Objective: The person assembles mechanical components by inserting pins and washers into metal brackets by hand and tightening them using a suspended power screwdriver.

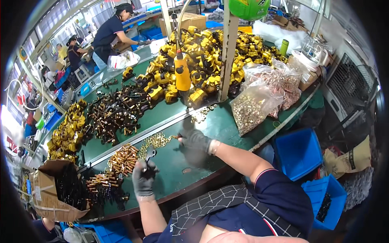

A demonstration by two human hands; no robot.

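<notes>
My left hand (144,180), in a grey glove, is closed around a small dark part with a shiny ring-shaped metal end (151,154). Beside it lies a pile of copper-coloured pins (122,159). More such pins, fitted with black pieces (106,181), lie in rows to its left. My right hand (196,140), gloved too, has its fingertips pinched at the right edge of a spread of brass rings (158,140). Whatever is between those fingertips is too small and blurred to name.
A yellow power screwdriver (182,73) hangs over a large heap of yellow-and-black parts (206,44). Bags of metal rings (251,109) lie at right. A carton of black parts (44,190) stands at left, blue bins (298,154) at right. Another person (109,34) works farther back.
</notes>
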